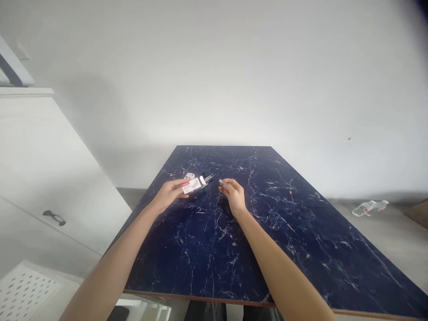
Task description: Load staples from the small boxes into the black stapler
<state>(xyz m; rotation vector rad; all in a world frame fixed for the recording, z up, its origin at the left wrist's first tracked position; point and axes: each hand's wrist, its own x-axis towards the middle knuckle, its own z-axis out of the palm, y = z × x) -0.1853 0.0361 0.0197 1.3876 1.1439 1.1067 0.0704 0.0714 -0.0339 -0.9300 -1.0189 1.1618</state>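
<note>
My left hand [167, 194] is closed on a small white and red carton [193, 185], tilted with its open end to the right. Slim, partly clear and dark items [209, 179] show at that end; their kind is too small to tell. Behind the carton, another white and red piece [189, 175] is partly hidden; I cannot tell whether it is a separate box. To the right, a little apart from the carton, my right hand [234, 196] pinches a small light-blue piece [222, 181] between thumb and fingers.
Both forearms reach over a dark blue marbled table [214, 249] set against a white wall [227, 80]. A white cabinet [50, 151] with a dark handle [54, 217] stands left. Clear plastic packaging [369, 207] lies on the floor at right. A perforated white surface [26, 290] is lower left.
</note>
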